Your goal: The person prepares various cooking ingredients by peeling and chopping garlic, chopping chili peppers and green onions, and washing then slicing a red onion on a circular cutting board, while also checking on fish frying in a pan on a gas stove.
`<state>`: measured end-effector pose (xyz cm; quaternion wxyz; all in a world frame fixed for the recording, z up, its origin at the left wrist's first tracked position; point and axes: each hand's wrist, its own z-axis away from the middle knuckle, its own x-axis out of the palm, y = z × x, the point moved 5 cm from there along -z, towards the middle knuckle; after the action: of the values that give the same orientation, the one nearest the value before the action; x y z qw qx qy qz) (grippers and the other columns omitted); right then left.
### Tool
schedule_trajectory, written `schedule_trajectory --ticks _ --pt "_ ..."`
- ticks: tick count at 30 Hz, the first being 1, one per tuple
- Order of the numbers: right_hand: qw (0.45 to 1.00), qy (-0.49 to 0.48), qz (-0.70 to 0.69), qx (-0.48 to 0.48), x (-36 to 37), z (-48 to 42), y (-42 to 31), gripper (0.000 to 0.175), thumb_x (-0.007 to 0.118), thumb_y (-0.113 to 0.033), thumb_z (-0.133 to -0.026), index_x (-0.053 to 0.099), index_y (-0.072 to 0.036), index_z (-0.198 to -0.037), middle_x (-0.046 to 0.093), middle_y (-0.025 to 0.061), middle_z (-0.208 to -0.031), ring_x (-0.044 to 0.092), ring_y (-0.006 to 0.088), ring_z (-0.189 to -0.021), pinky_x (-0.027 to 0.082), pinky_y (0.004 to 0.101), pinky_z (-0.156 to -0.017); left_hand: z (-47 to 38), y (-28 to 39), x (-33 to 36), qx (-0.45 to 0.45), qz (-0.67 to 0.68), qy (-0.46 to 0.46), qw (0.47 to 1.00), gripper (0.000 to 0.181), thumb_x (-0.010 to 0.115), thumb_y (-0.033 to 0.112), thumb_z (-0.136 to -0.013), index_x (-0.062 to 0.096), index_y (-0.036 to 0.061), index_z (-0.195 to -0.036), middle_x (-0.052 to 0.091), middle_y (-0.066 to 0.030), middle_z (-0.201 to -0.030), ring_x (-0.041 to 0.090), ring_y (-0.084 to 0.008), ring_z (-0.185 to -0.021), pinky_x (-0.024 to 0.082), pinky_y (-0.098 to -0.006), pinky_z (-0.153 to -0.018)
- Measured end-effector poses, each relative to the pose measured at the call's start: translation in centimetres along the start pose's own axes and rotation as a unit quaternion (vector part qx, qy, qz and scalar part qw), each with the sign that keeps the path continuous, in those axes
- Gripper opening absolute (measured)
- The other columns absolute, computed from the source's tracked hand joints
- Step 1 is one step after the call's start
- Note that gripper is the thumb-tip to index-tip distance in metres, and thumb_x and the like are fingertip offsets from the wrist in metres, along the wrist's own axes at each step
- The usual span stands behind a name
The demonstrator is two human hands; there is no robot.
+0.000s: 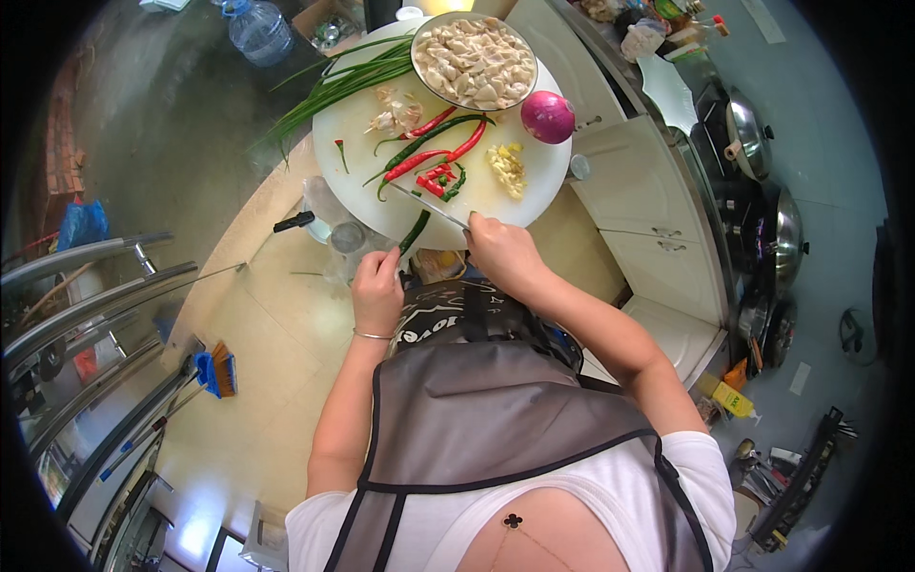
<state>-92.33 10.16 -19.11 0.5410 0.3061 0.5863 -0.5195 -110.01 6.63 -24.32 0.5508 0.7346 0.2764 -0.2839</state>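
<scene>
My left hand (pixel 377 286) grips one end of a green chili pepper (pixel 414 232) at the near edge of a round white cutting board (pixel 343 207). My right hand (pixel 502 250) is closed round a knife (pixel 432 205), its narrow blade pointing up and left over the board; the handle is hidden in the fist. Beyond the blade lie cut red chili pieces (pixel 434 180), whole red chilies (pixel 414 163) and a long green chili (pixel 422 137). Chopped garlic (pixel 507 170) is to the right, below a purple onion (pixel 547 117). Garlic skins (pixel 394 114), scallions (pixel 357 80) and a bowl of pale sliced meat (pixel 475 63) sit farther back.
White cabinets (pixel 643 193) and a counter with lidded pans (pixel 788 239) stand on the right. Below the board's left edge are a clear plastic cup (pixel 348 237) and a bag. A metal railing (pixel 93 261) and a broom (pixel 224 370) are at left, a large water bottle (pixel 259 36) behind.
</scene>
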Motion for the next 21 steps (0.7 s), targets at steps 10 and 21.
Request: schedule_trajectory --ticks 10,21 --pt "1.000 0.014 0.003 0.007 1.3 1.2 0.5 0.005 0.050 -0.002 -0.074 0.046 0.000 -0.075 0.057 0.0154 -0.061 0.060 0.0307 -0.053 0.048 0.0387 -0.046 -1.2 0.2 -0.2 0.025 -0.015 0.007 1.000 0.025 0.059 -0.006 -0.070 0.062 0.0009 -0.094 0.056 -0.0110 -0.086 0.056 -0.0258 -0.075 0.047 -0.0336 -0.067" --pt "0.999 0.032 -0.022 0.003 0.4 1.1 -0.1 0.007 0.051 -0.003 -0.073 0.045 0.000 -0.074 0.056 0.0151 -0.059 0.059 0.0314 -0.053 0.048 0.0386 -0.046 -0.8 -0.4 0.2 -0.003 0.034 0.034 0.999 0.023 0.058 -0.005 -0.070 0.062 0.0000 -0.093 0.055 -0.0107 -0.085 0.057 -0.0268 -0.076 0.048 -0.0334 -0.065"
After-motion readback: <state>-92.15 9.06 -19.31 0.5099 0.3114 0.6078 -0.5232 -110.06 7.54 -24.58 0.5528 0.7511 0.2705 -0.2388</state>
